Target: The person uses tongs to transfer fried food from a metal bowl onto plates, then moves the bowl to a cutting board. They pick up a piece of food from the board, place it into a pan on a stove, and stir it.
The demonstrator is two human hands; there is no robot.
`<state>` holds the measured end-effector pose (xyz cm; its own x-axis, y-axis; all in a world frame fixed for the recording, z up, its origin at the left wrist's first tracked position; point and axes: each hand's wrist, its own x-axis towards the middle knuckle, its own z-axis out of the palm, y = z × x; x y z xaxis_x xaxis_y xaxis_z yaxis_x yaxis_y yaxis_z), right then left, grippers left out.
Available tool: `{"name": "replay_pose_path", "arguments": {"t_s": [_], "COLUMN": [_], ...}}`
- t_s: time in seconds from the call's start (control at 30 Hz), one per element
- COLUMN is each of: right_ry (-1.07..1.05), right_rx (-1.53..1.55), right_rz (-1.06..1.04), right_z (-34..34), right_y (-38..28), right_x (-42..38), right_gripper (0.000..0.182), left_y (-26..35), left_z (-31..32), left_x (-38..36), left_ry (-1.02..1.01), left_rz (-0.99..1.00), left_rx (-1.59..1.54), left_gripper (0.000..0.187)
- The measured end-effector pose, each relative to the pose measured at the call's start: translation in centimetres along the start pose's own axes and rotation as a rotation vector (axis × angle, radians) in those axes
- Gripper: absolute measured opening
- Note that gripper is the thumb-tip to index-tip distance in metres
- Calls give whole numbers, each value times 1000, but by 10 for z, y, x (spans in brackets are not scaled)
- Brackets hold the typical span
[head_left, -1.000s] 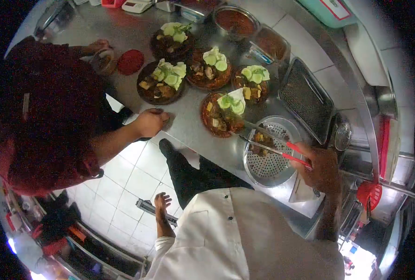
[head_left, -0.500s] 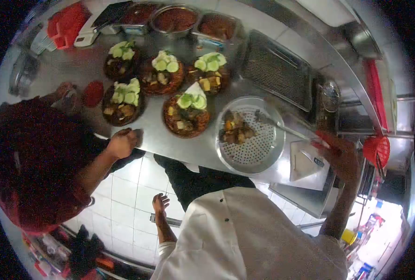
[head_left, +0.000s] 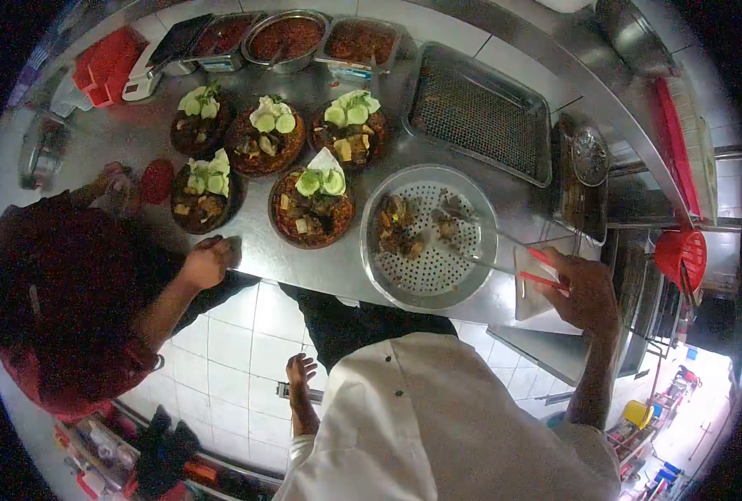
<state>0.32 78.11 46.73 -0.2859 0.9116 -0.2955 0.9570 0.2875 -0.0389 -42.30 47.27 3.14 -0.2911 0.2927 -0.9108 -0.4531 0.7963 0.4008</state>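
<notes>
Five plates (head_left: 287,235) on the bench (head_left: 252,209), each topped with greens and pale cucumber slices; no clear change in them across the last second. Colander (head_left: 421,271) stands just right of the nearest one, toward the near edge.

Change is at the tongs (head_left: 543,281). A second ago they reached left across the colander, tips by the nearest plate. Half a second ago, tips over the colander's right side, arms close together. Now the arms are parted, tips low inside the colander, around or beside a small dark cluster (head_left: 448,224) right of the main pile of food (head_left: 396,215). Whether the tips press on it: cannot tell.

Right hand (head_left: 584,294): grip wrapped about the red handles, which it holds apart. Left hand (head_left: 302,370): hangs low over the floor, fingers loosely spread, nothing seen in it; much as before.

View has swung too, so the shift of plates in the picture counts for little.

Judgement: work has passed from the plate's edge to the colander, at the stage of sorting or taking hold of pieces there.

Co-worker's hand (head_left: 206,263) rests at the near edge, left of the nearest plate.
</notes>
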Motion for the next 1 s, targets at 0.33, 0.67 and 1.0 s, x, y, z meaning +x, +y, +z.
{"name": "replay_pose_path", "arguments": {"t_s": [0.33,0.67,1.0], "right_ry": [-144,-251,-174], "right_rx": [188,247,750], "right_rz": [-33,-103,289], "right_z": [-4,16,-16], "right_y": [-27,-9,-52], "right_x": [10,17,60], "right_gripper": [43,36,40], "left_y": [15,34,18], "left_z": [-5,-12,-26], "left_x": [-1,23,36], "left_ry": [9,-31,-16], "left_rz": [37,212,122], "left_rx": [0,-30,-127], "left_gripper": [44,51,42]}}
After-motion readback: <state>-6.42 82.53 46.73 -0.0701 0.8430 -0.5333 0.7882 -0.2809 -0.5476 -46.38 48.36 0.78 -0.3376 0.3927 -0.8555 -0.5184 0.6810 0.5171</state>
